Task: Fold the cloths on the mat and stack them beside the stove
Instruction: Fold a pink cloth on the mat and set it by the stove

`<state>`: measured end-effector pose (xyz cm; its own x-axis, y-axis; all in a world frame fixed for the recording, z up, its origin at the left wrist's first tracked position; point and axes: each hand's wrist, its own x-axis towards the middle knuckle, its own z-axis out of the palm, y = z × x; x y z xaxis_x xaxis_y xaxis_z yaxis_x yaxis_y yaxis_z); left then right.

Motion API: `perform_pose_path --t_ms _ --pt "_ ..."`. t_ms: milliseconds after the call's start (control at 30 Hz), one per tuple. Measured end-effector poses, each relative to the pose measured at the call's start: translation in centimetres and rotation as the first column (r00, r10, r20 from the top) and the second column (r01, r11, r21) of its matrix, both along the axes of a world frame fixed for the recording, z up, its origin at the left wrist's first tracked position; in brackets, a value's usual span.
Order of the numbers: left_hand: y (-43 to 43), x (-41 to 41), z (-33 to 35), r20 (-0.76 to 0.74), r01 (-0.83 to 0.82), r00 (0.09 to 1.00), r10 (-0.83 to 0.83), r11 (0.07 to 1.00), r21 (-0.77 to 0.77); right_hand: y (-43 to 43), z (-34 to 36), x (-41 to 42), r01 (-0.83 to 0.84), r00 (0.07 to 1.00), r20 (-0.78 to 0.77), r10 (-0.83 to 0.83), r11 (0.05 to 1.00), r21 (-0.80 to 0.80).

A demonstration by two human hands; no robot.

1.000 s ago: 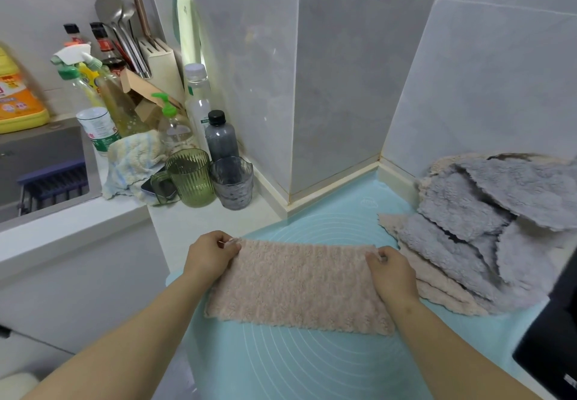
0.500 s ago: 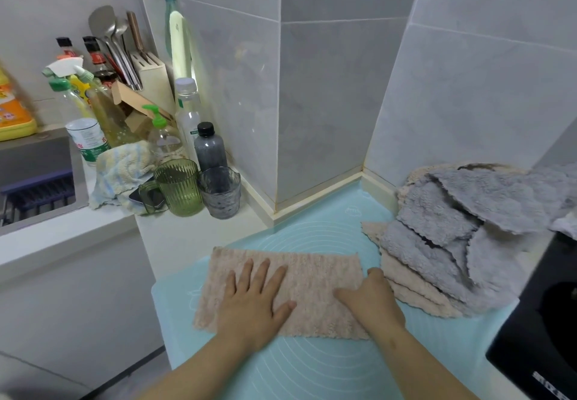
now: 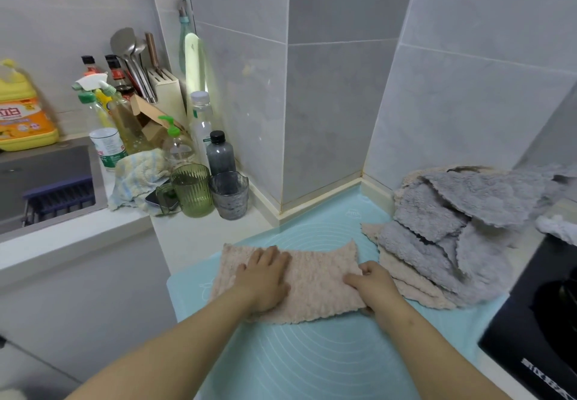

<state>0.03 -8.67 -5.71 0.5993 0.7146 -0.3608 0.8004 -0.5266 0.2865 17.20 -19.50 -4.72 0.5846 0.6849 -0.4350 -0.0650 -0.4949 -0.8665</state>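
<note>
1. Flat, with fingers straight, the left grip [image 3: 265, 278] presses down on the left half of a pink cloth [image 3: 315, 287] and holds nothing.
2. At the cloth's right end, the right grip [image 3: 370, 284] is curled with the thumb on top. It seems to pinch that edge, though the fingers underneath are mostly hidden.
3. This cloth is a long strip lying on a pale blue mat [image 3: 312, 362], toward the mat's far left. The mat covers the surface [image 3: 199, 234]. The strip's long axis runs left to right, across the person's body.
4. The relation that matters: the held end is at the right grip, and the pinned part is under the left grip. From this, the next fold probably carries the right end leftward over the strip while the left grip anchors it.
5. A loose pile [image 3: 452, 243] of grey and pink cloths, unfolded, sits to the right, just beside the right grip and partly on the mat.
6. Black and glossy, the stove [image 3: 537, 331] fills the near right corner. The right grip is the nearer one to both the pile and the stove. With so many cloths unfolded, the task looks early.
7. A green cup [image 3: 192, 190] and bottles [image 3: 221, 153] stand far left, well apart from the cloth.
</note>
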Motion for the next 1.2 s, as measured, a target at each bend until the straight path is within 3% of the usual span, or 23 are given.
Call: perform_pose_path --t_ms 67,100,167,200,233,300,333,467,567,667,767,933,1100,1200 --pt "-0.3 0.0 1.2 0.308 -0.199 0.919 0.247 0.963 -0.18 0.4 1.1 -0.8 -0.005 0.999 -0.048 0.009 0.997 0.083" --pt "-0.6 0.1 1.9 0.403 -0.289 0.796 0.451 0.869 -0.402 0.6 1.8 -1.3 -0.036 0.997 -0.06 0.043 0.992 0.119" --pt "-0.8 0.4 3.0 0.339 -0.287 0.483 0.807 0.512 -0.81 1.0 2.8 -2.6 -0.181 0.98 -0.05 0.192 0.969 0.17" --pt "-0.6 0.3 3.1 0.27 -0.242 0.386 0.882 0.379 -0.893 1.1 3.2 -3.3 -0.284 0.955 -0.036 0.293 0.945 0.165" --pt "-0.3 0.1 3.0 0.223 -0.189 0.337 0.915 0.298 -0.935 1.1 3.6 -3.9 -0.377 0.922 -0.034 0.385 0.915 0.147" --pt "-0.1 -0.3 2.8 0.191 -0.115 0.312 0.931 0.236 -0.965 1.2 3.9 -4.7 -0.47 0.875 -0.061 0.48 0.874 0.127" --pt "0.1 -0.6 2.7 0.213 -0.111 0.315 0.925 0.259 -0.96 1.3 3.9 -4.9 -0.472 0.872 -0.077 0.484 0.872 0.128" --pt "-0.3 -1.4 2.0 0.43 -0.245 0.444 0.786 0.568 -0.786 1.3 3.6 -5.0 -0.342 0.922 -0.135 0.362 0.928 0.149" --pt "-0.5 -2.0 1.3 0.467 -0.264 0.523 0.713 0.656 -0.707 1.3 3.4 -5.1 -0.268 0.949 -0.133 0.285 0.955 0.13" --pt "-0.1 -3.3 1.3 0.571 -0.285 0.533 0.624 0.768 -0.574 1.3 3.1 -5.1 -0.265 0.959 -0.067 0.275 0.956 0.121" --pt "0.6 -5.4 1.5 0.603 -0.289 0.532 0.594 0.797 -0.531 1.6 2.8 -5.4 -0.298 0.954 0.005 0.3 0.949 0.106" --pt "1.6 -8.3 0.0 0.562 -0.333 0.511 0.65 0.752 -0.568 2.6 1.2 -6.4 -0.33 0.944 0.044 0.327 0.941 0.073" --pt "2.3 -9.3 -1.4 0.515 -0.416 0.631 0.581 0.813 -0.408 3.4 -0.2 -7.3 -0.373 0.89 0.282 0.358 0.928 0.0" --pt "2.0 -9.2 -1.4 0.445 -0.421 0.771 0.456 0.889 -0.182 4.1 -0.7 -8.4 -0.389 0.737 0.57 0.363 0.918 -0.081"
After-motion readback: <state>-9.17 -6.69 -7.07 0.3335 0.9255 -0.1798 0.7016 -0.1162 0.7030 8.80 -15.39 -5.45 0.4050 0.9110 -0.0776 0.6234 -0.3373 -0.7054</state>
